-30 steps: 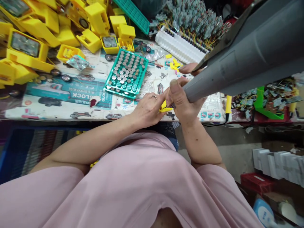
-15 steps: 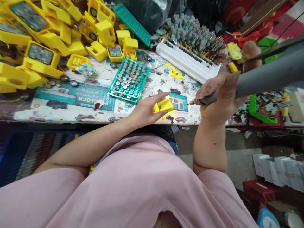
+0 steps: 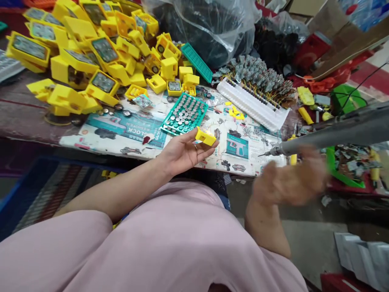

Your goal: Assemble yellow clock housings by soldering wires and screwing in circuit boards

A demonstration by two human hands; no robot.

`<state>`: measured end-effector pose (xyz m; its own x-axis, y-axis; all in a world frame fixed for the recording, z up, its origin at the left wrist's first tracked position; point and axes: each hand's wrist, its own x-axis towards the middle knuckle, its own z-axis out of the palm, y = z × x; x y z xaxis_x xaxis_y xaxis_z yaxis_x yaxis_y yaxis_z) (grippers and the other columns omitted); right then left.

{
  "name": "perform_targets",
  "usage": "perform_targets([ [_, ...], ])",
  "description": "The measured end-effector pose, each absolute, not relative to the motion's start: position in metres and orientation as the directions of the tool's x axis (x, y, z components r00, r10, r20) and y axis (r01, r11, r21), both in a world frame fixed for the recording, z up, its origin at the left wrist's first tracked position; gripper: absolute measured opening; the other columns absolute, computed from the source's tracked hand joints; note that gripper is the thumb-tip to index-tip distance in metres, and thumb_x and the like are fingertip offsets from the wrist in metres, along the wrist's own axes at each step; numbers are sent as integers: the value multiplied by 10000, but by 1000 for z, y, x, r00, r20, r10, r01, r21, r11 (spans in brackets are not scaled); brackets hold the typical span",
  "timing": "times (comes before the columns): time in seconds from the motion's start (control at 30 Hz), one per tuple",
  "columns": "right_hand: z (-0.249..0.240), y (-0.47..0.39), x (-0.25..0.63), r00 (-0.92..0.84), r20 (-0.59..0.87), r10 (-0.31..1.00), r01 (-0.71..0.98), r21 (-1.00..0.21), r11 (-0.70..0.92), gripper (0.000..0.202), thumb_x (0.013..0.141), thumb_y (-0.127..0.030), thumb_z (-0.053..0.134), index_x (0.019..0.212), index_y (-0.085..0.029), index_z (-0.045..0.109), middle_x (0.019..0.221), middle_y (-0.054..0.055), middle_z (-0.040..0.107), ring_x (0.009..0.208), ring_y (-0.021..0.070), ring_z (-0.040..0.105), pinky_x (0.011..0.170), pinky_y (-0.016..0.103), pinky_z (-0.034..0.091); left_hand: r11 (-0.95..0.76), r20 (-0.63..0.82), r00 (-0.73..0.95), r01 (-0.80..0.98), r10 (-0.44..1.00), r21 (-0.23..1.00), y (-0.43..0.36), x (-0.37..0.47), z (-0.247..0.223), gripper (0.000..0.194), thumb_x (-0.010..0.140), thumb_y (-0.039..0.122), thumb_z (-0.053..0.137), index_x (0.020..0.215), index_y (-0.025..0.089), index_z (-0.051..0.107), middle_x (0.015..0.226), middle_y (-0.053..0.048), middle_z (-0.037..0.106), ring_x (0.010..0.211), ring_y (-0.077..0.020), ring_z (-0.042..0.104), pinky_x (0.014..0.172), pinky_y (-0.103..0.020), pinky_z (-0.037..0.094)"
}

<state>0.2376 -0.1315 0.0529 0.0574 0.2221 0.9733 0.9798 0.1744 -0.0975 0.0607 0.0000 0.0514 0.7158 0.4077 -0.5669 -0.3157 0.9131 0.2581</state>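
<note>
The left hand (image 3: 182, 156) pinches the yellow case (image 3: 207, 138) above the surface (image 3: 22, 103), right of the tray (image 3: 199, 118), likely for easy viewing; the right hand (image 3: 291, 178), near the driver (image 3: 319, 138), is too blurred to tell its grip.

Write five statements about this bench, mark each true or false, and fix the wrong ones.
1. The left hand holds a small yellow part. True.
2. The tip of the grey tool touches the small yellow part. False: it is apart from it, to its right.
3. Round silver pieces sit in the green tray. True.
4. The white rack lies left of the green tray. False: it lies to its right.
5. Yellow housings are heaped left of the green tray. True.
</note>
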Motion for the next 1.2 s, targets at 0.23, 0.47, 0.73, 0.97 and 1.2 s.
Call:
perform_targets([
  [0.23, 31, -83, 183, 120, 655, 746, 878, -421, 228, 252, 938, -250, 608, 1173, -169, 653, 1125, 97, 760, 1046, 192, 721, 933, 351, 603, 891, -564, 691, -387, 451, 239, -10, 64, 52, 286, 1027, 216, 459, 1227, 88, 617, 908, -89, 739, 796, -160, 741, 803, -254, 611],
  [0.47, 20, -78, 167, 206, 595, 777, 797, -563, 219, 308, 873, -135, 550, 1138, -191, 695, 1090, 60, 779, 971, 173, 748, 893, 298, 616, 817, -487, 657, -494, 575, 297, -19, 57, 32, 136, 967, 120, 517, 936, 145, 647, 829, -36, 716, 756, -144, 723, 827, -285, 609],
  [0.73, 26, -75, 166, 52, 584, 810, 859, -440, 262, 316, 943, -187, 566, 1249, -193, 644, 1215, 88, 739, 1106, 181, 715, 960, 317, 595, 708, -332, 635, -537, 697, 459, -17, 39, 22, 332, 756, 242, 833, 954, 194, 571, 867, 15, 701, 779, -130, 714, 702, -222, 593],
  [0.97, 57, -82, 164, -401, 517, 756, 910, 130, 394, 230, 956, -168, 599, 1160, -93, 675, 988, 83, 781, 840, 167, 724, 722, 280, 552, 243, -81, 646, -165, 759, 956, -2, 2, 11, 643, 744, 677, 751, 1108, 192, 538, 744, 56, 600, 439, -37, 486, 397, -158, 405],
  [1.2, 46, -67, 151, -570, 494, 657, 821, 315, 475, 208, 951, -161, 564, 1064, -43, 692, 775, 63, 745, 664, 149, 666, 605, 287, 476, 109, -46, 673, -52, 738, 993, 3, -23, -2, 602, 809, 692, 658, 1101, 171, 587, 762, 35, 609, 432, -48, 501, 396, -164, 409],
])
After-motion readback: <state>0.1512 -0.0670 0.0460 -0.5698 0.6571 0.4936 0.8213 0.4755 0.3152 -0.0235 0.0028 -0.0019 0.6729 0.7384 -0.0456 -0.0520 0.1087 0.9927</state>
